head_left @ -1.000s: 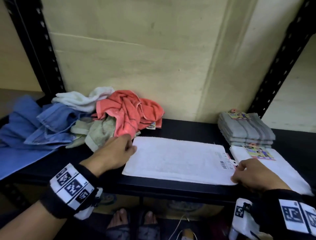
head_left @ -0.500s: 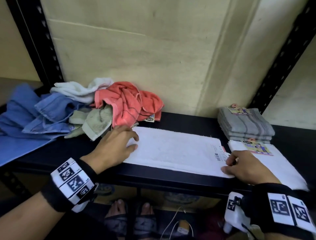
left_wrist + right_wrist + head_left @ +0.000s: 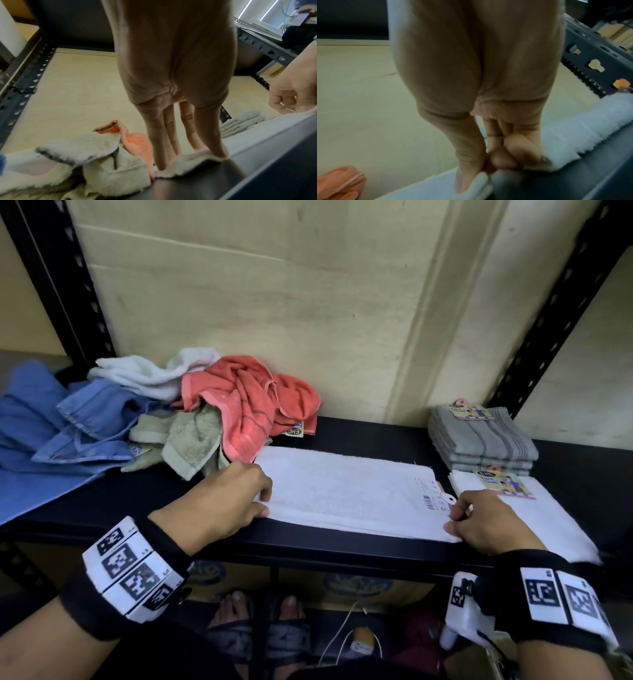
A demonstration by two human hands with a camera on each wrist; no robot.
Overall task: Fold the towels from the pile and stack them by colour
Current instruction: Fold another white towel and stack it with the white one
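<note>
A white towel [image 3: 349, 491] lies flat as a long folded strip across the black shelf [image 3: 359, 433]. My left hand [image 3: 263, 501] pinches its left end [image 3: 193, 161], thumb against fingers [image 3: 164, 142]. My right hand [image 3: 452, 518] pinches the near right corner [image 3: 481, 180], beside the paper label [image 3: 433, 494]. The unfolded pile sits at the back left: a coral towel [image 3: 253, 405], a pale green towel [image 3: 191, 443] and a crumpled white towel [image 3: 150, 371]. At the right stand a stack of folded grey towels [image 3: 479, 436] and a folded white towel [image 3: 548, 518].
Blue cloth [image 3: 61, 426] spreads over the shelf's left end. Black slotted uprights [image 3: 61, 285] frame the bay, with a beige wall [image 3: 274, 302] behind. The shelf's front edge runs just under my wrists; my feet and a cable show below.
Both hands stay at the towel's ends. The left fingers have curled down over the left edge, and the right hand has shifted slightly and closed on the near right corner.
</note>
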